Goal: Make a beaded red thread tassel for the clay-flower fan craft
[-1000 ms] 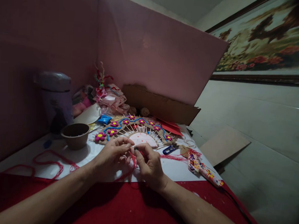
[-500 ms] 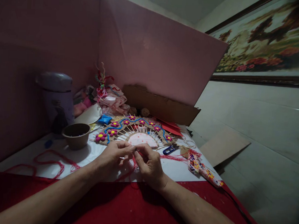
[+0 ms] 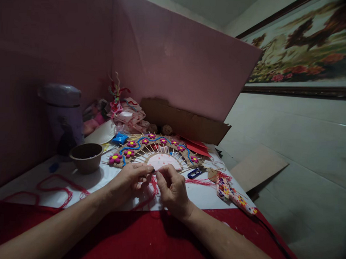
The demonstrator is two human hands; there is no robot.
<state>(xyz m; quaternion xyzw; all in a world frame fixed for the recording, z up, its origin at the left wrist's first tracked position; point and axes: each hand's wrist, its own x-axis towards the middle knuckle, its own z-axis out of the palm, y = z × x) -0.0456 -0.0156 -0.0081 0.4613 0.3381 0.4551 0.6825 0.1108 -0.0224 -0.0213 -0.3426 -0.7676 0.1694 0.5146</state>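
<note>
My left hand (image 3: 135, 178) is closed in a pinch, with a small dark spot at its fingertips that I cannot make out. Facing it, my right hand (image 3: 172, 188) has thumb and forefinger pressed together. Red thread (image 3: 154, 188) hangs from between the two hands and trails onto the white sheet; the part in the fingertips is mostly hidden. Just behind the hands lies a half-round fan (image 3: 164, 162) of sticks and twine, decorated with purple-pink flowers and a wavy blue line.
At left stand a brown bowl (image 3: 85, 164) and a lilac flask (image 3: 63, 117). More red thread (image 3: 68, 191) loops across the white sheet. On the right are a blue cutter (image 3: 195, 172), red paper (image 3: 199, 149) and a flower-patterned glue gun (image 3: 234, 197) with a black cord.
The fingertips have drawn slightly apart, and the small dark spot at the left fingertips now shows. The whole view has shifted a little.
</note>
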